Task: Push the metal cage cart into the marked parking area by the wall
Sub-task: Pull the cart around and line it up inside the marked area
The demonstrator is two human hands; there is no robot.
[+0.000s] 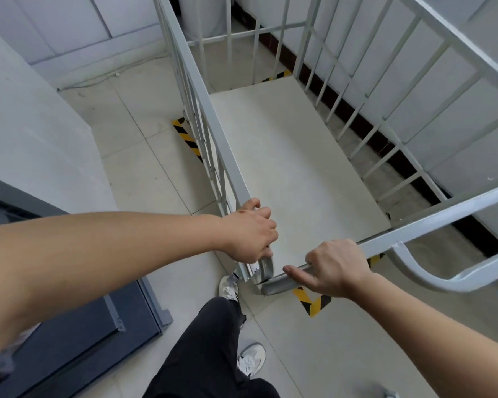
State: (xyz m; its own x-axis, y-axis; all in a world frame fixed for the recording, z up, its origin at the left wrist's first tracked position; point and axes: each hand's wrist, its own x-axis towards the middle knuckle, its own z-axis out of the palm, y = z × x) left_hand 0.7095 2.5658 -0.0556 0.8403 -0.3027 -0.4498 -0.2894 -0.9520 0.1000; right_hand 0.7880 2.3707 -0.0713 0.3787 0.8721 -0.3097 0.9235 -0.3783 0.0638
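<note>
The pale grey metal cage cart [285, 156] fills the middle of the view, empty, with barred sides and a flat deck. My left hand [249, 231] is closed around the near end of its left top rail. My right hand [337, 268] grips the curved handle bar at the cart's near end, thumb stretched along it. Yellow-and-black corner tape marks lie on the floor: one to the left of the cart [187, 137], one under the near end [312, 303], one at the far end [278, 76]. The cart's right side runs alongside the white wall [457, 116].
A dark baseboard [385, 145] runs along the right wall behind the bars. A white wall [35, 133] and a dark grey door frame [69, 340] stand on the left. My legs in dark trousers and white shoes [227, 288] are just behind the cart.
</note>
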